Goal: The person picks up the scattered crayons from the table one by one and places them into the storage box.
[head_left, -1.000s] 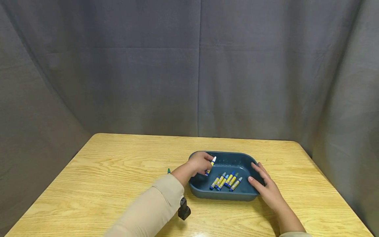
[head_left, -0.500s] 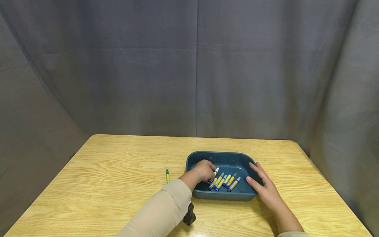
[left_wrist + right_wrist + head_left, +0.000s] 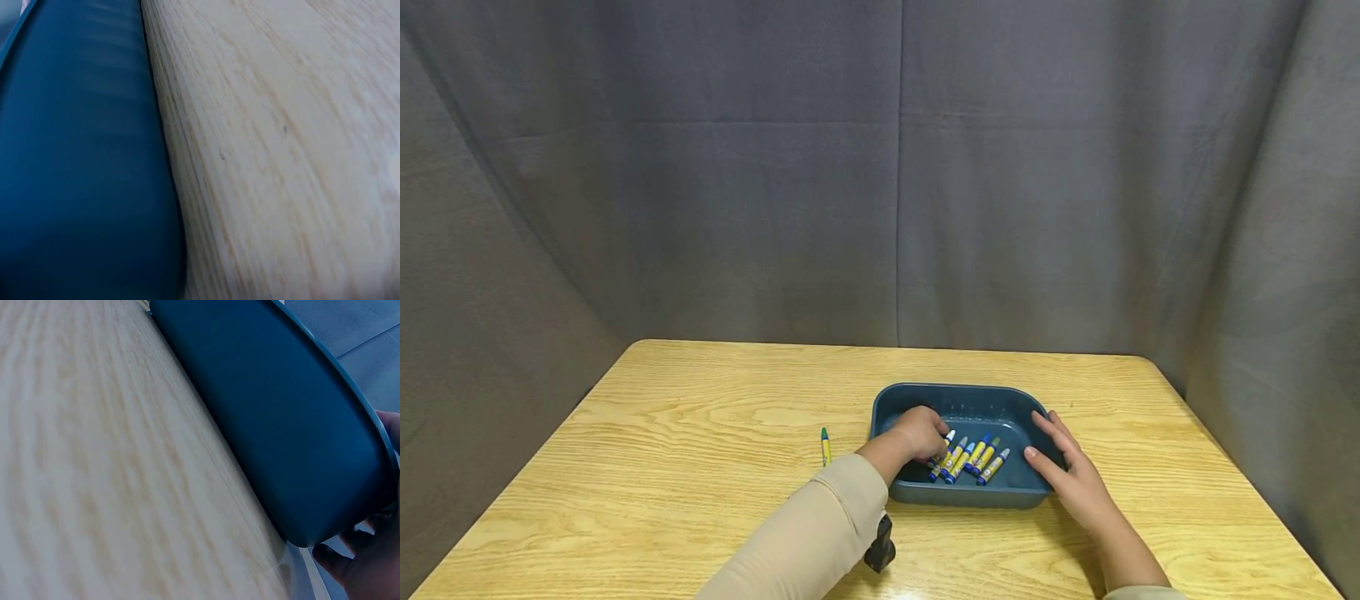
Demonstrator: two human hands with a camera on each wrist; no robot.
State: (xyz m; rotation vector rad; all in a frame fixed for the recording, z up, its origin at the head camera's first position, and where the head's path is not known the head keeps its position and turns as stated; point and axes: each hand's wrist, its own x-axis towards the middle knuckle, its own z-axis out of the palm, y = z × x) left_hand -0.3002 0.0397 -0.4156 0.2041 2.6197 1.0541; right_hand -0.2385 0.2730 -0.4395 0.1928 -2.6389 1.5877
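Note:
In the head view my left hand (image 3: 917, 433) reaches over the tray's left side, its fingers around a white-tipped crayon (image 3: 950, 437) low in the tray. Part of that crayon is hidden by the fingers. Several crayons with yellow wrappers and blue ends (image 3: 993, 467) lie side by side next to it. My right hand (image 3: 1078, 483) holds the right end of the dark blue tray (image 3: 970, 497), thumb on the inner side and other fingers around the outside. The right wrist view shows fingers (image 3: 365, 556) against the tray's outer wall. The left wrist view shows only the tray wall (image 3: 81, 156) and tabletop.
A green crayon (image 3: 826, 446) lies on the wooden table (image 3: 700, 417) left of the tray, partly behind my left sleeve (image 3: 812, 533). A black wrist camera (image 3: 880, 546) hangs under that forearm. Grey curtains (image 3: 760, 208) surround the table.
My left hand has brought the white crayon down and rightward to the crayons in the tray; over the last half second it barely moves. The right hand stays on the tray.

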